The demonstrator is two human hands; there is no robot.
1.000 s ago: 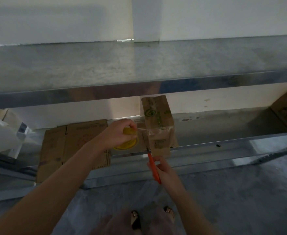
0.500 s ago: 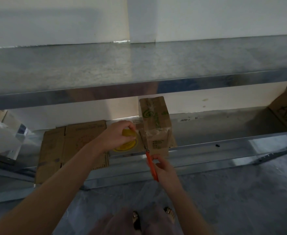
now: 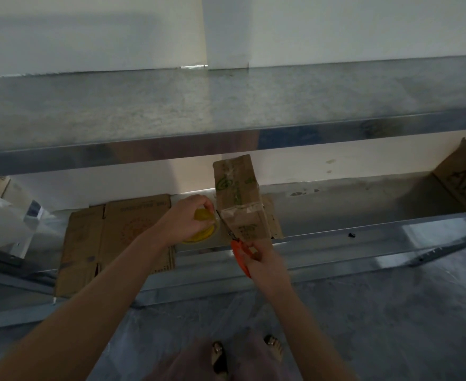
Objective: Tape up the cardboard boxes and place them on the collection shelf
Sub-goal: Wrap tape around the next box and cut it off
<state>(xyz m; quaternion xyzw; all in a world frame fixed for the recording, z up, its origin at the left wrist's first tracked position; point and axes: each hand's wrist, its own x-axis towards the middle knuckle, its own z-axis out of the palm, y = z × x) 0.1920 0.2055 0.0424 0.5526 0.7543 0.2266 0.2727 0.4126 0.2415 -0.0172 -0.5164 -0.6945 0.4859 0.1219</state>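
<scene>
Grey metal shelving runs across a white wall, with a bare upper shelf [image 3: 226,105] above and a lower shelf [image 3: 364,240] near the grey floor. We see a small brown cardboard box [image 3: 237,199] with green print standing upright on the lower shelf near its front edge, with clear tape shining along its top and front face. Our left hand [image 3: 188,218] sits just left of the box, fingers curled over a yellow roll of tape [image 3: 203,235] and grasping it from above. Our right hand [image 3: 265,259] is below the box in front of the shelf rail, fingers wrapped round the handles of orange-handled scissors [image 3: 238,254]. The dark blades point up and left, and their tips lie at the box's lower left edge, between the roll and the box. Flattened brown cardboard sheets [image 3: 122,235] lie on the shelf under and left of our left hand. A larger brown carton [image 3: 463,182] with dark lettering leans at the far right. Our sandalled feet [image 3: 219,356] show at the bottom.
</scene>
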